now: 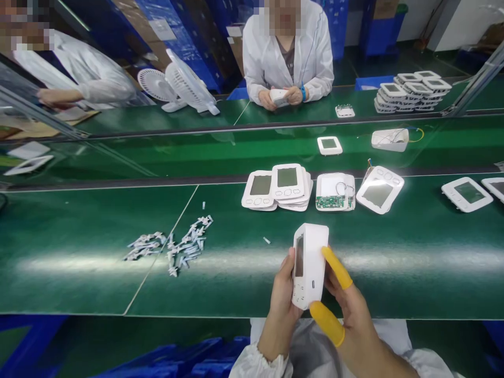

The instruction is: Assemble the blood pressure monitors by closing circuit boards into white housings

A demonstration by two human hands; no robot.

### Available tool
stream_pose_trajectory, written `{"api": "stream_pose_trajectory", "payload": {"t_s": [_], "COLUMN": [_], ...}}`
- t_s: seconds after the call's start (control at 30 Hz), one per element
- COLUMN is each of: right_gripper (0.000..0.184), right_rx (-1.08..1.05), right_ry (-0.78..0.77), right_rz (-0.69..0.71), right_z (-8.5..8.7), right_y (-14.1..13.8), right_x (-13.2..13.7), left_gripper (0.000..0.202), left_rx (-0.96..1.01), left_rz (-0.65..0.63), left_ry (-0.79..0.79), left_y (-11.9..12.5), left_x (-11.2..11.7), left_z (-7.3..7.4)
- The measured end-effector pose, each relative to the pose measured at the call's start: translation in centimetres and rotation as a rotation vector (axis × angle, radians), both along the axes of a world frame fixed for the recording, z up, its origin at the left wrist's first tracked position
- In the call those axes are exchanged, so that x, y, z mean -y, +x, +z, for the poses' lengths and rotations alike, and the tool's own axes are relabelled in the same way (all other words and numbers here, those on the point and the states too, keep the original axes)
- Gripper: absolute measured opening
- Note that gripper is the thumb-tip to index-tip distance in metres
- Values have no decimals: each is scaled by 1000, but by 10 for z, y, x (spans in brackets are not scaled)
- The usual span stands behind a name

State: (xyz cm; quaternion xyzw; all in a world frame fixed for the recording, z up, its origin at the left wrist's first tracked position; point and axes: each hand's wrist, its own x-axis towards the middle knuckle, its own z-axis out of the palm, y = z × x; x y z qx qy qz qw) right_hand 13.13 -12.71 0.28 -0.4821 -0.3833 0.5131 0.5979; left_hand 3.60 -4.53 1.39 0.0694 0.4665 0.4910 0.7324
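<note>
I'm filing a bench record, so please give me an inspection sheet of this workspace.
Surface: green bench, pale line across it.
Job's things: white device, held upright; beyond it, stacked screen panels and a unit with bare circuit board.
Clutter: small pale pieces heaped left; one loose piece nearer the device.
Hands: left hand and right hand grip the device; yellow covers on right thumb and forefinger.
Cables: thin wire looped over the unit; yellow wire at a white housing.
Surroundings: two co-workers in white coats; white fans.
</note>
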Motion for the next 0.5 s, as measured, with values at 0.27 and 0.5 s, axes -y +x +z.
{"api": "stream_pose_trajectory", "payload": {"t_s": [0.27,0.5], "right_gripper": [78,73], "right_rx": [-32,-81], "right_ry": [-45,-87], "right_rz": [1,51], "right_z": [-9,-24], "right_y": [14,40], "right_x": [0,-14], "left_gripper": [68,53], "left_rx": [-202,-399], "left_rz": [87,85], "left_ry": [453,618], "left_y": [-11,-22], "left_x": [9,17], "left_z": [-7,-4]}}
